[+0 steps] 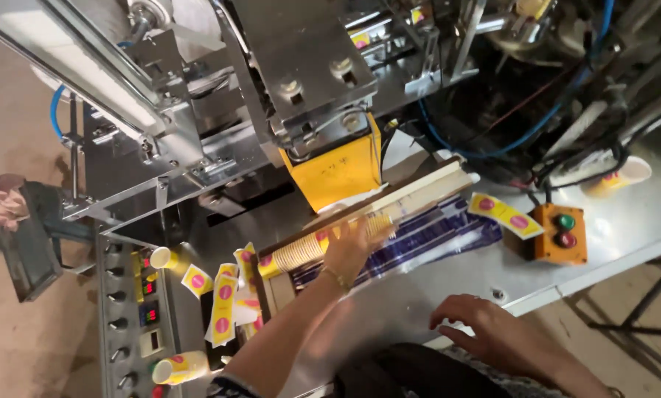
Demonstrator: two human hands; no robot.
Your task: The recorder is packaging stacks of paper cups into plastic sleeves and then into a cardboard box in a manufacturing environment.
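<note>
Your left hand (350,245) rests with loosely spread fingers on the nested row of paper cups (323,245), which lies in the cardboard trough (419,193), long axis running from lower left up to upper right. Your right hand (485,328) rests open on the steel table edge (603,258), well apart from the cups.

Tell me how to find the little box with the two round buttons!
Start at the big yellow block hanging under the metal machine, then look right along the shiny table. Past the flat yellow strip with pink dots sits the orange button box. It alone has one green and one red button on top.
</note>
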